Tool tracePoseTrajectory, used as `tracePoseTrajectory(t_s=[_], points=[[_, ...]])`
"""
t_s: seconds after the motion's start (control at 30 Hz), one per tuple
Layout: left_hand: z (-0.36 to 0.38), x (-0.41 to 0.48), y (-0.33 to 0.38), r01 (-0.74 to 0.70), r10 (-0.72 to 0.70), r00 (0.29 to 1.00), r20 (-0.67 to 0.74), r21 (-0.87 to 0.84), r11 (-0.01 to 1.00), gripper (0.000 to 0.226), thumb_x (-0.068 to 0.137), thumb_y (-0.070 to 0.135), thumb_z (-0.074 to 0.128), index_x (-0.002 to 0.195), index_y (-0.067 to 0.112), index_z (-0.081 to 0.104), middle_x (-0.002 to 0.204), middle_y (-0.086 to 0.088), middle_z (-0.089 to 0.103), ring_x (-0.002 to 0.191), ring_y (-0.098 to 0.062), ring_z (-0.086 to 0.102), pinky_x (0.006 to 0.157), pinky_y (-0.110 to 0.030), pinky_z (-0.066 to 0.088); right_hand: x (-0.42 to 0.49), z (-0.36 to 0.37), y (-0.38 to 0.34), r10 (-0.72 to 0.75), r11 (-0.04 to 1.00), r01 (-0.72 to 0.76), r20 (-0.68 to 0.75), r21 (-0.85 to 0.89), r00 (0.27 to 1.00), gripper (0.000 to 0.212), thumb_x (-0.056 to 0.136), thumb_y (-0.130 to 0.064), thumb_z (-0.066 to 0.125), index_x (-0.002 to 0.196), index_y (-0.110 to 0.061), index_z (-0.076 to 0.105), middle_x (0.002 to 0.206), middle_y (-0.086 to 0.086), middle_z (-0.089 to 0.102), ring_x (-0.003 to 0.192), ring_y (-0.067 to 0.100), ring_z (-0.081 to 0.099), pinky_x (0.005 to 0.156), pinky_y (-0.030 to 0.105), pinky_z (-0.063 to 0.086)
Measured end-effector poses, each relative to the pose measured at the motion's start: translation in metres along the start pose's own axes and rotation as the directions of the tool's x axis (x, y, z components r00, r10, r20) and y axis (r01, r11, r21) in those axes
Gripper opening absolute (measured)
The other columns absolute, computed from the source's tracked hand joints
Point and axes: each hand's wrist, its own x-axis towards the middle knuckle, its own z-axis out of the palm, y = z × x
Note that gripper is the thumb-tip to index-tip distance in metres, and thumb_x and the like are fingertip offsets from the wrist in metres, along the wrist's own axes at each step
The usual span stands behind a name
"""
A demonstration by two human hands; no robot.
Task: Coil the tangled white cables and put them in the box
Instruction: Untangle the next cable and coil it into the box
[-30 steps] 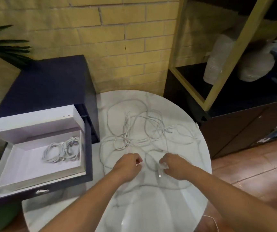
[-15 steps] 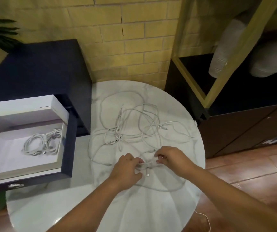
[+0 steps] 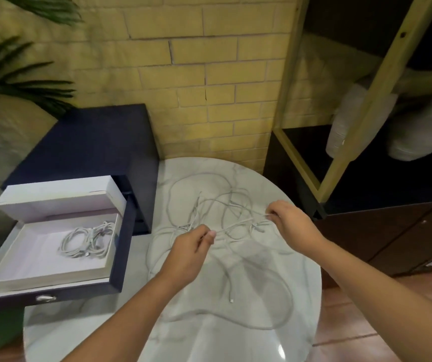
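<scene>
Tangled white cables lie spread over the round marble table. My left hand pinches one cable between thumb and fingers above the table's middle. My right hand pinches the same cable farther right, and the stretch between the two hands runs taut. A loose plug end rests on the table nearer to me. The open white box sits at the left in a dark drawer, with a coiled white cable bundle inside it.
A dark cabinet stands behind the box against the yellow brick wall. A yellow-framed shelf unit with white vases is at the right. Plant leaves hang at the far left. Tiled floor shows at the lower right.
My hands were close together near the table's front. They have lifted and drawn apart, the right one moving right and away, pulling a length of cable taut between them.
</scene>
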Motion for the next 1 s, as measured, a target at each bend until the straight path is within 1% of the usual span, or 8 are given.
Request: tracePoseTrajectory(t_s=[0.13, 0.3, 0.43, 0.53, 0.6, 0.7, 0.87, 1.0], points=[[-0.013, -0.001, 0.016, 0.001, -0.001, 1.000, -0.009, -0.036, 0.999, 0.030, 0.100, 0.030, 0.046, 0.078, 0.018, 0.061, 0.050, 0.019, 0.049, 0.051, 0.001, 0.045, 0.053, -0.013, 0.034, 0.023, -0.024, -0.029, 0.123, 0.979, -0.097, -0.141, 0.181, 0.982, 0.018, 0.096, -0.031, 0.052, 0.095, -0.015, 0.061, 0.089, -0.002, 0.057, 0.079, 0.014, 0.056, 0.072, 0.034, 0.047], [-0.025, -0.003, 0.019, 0.102, -0.101, 0.995, 0.024, -0.094, 0.990, 0.036, 0.100, 0.040, 0.041, 0.076, 0.023, 0.062, 0.063, 0.007, 0.049, 0.061, -0.003, 0.046, 0.064, -0.019, 0.041, 0.041, -0.058, -0.072, 0.116, 0.904, 0.006, -0.258, 0.426, 0.959, 0.015, 0.089, -0.029, 0.065, 0.088, -0.014, 0.064, 0.084, -0.007, 0.065, 0.072, 0.005, 0.064, 0.068, 0.024, 0.053], [-0.038, -0.001, 0.019, 0.167, -0.169, 0.986, -0.009, -0.113, 0.980, 0.037, 0.098, 0.042, 0.046, 0.074, 0.019, 0.061, 0.067, -0.003, 0.048, 0.060, -0.011, 0.044, 0.061, -0.026, 0.037, 0.050, -0.077, -0.095, -0.162, 0.947, 0.249, -0.369, 0.201, 0.915, 0.021, 0.080, -0.015, 0.074, 0.096, -0.006, 0.065, 0.117, 0.003, 0.059, 0.109, 0.008, 0.052, 0.089, 0.000, 0.033], [-0.048, -0.004, 0.015, 0.183, -0.188, 0.981, -0.038, -0.114, 0.977, 0.038, 0.098, 0.041, 0.047, 0.071, 0.017, 0.060, 0.062, -0.002, 0.042, 0.058, -0.011, 0.042, 0.059, -0.028, 0.035, 0.052, -0.088, -0.106, -0.333, 0.927, 0.373, -0.385, 0.031, 0.861, 0.019, 0.078, -0.014, 0.077, 0.092, -0.006, 0.066, 0.131, 0.010, 0.044, 0.123, 0.008, 0.035, 0.102, 0.005, 0.022], [-0.056, -0.005, 0.013, 0.185, -0.192, 0.981, -0.039, -0.138, 0.973, 0.040, 0.099, 0.039, 0.046, 0.070, 0.015, 0.059, 0.057, 0.003, 0.038, 0.051, -0.007, 0.037, 0.056, -0.026, 0.033, 0.054, -0.091, -0.114, -0.396, 0.909, 0.417, -0.371, -0.026, 0.840, 0.017, 0.079, -0.013, 0.076, 0.092, -0.007, 0.067, 0.130, 0.012, 0.044, 0.123, 0.011, 0.035, 0.105, 0.018, 0.028], [-0.065, -0.006, 0.009, 0.197, -0.204, 0.979, -0.020, -0.184, 0.963, 0.039, 0.100, 0.036, 0.042, 0.073, 0.014, 0.059, 0.057, 0.007, 0.038, 0.047, -0.002, 0.036, 0.053, -0.022, 0.031, 0.057, -0.091, -0.126, -0.358, 0.920, 0.390, -0.368, 0.017, 0.858, 0.017, 0.083, -0.011, 0.071, 0.098, -0.009, 0.065, 0.109, 0.004, 0.057, 0.103, 0.010, 0.052, 0.090, 0.027, 0.044], [-0.080, -0.007, 0.012, 0.184, -0.170, 0.982, 0.078, -0.250, 0.950, 0.037, 0.102, 0.034, 0.039, 0.080, 0.012, 0.059, 0.056, 0.007, 0.035, 0.047, -0.004, 0.031, 0.046, -0.018, 0.027, 0.053, -0.089, -0.144, -0.155, 0.923, 0.274, -0.389, 0.271, 0.908, 0.010, 0.085, -0.009, 0.069, 0.085, -0.004, 0.060, 0.066, -0.019, 0.059, 0.067, -0.009, 0.053, 0.061, 0.007, 0.037], [-0.092, -0.009, 0.024, 0.208, -0.141, 0.969, 0.203, -0.359, 0.910, 0.041, 0.103, 0.035, 0.035, 0.084, 0.009, 0.060, 0.053, 0.010, 0.030, 0.045, -0.006, 0.025, 0.043, -0.014, 0.023, 0.057, -0.074, -0.153, -0.040, 0.919, 0.200, -0.424, 0.341, 0.905, 0.020, 0.087, -0.022, 0.069, 0.075, -0.009, 0.058, 0.066, -0.009, 0.060, 0.062, 0.002, 0.046, 0.056, 0.016, 0.037]])
